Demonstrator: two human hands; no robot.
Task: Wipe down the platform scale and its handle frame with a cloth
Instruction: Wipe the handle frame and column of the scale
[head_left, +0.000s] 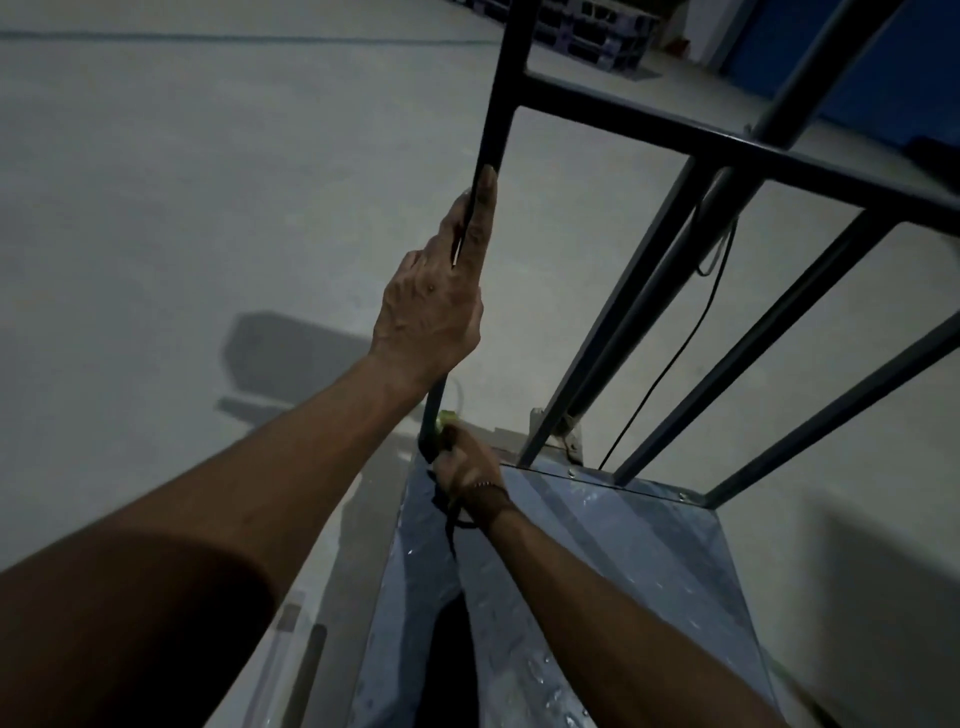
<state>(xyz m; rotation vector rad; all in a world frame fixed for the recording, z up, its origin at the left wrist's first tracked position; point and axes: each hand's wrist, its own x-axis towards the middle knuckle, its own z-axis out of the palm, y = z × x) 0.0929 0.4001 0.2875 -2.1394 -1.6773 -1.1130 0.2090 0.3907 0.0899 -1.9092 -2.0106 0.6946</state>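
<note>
The platform scale lies below me, its flat metal deck covered in shiny plastic film. Its dark handle frame rises from the far edge, with a left upright, cross bars and slanted struts. My left hand grips the left upright about halfway up. My right hand is closed around a yellow-green cloth, pressed against the foot of that same upright where it meets the deck. A dark cord hangs from my right wrist.
Pale concrete floor surrounds the scale. A thin black cable runs down along the frame's central pole. A blue wall and dark stacked objects stand at the back right.
</note>
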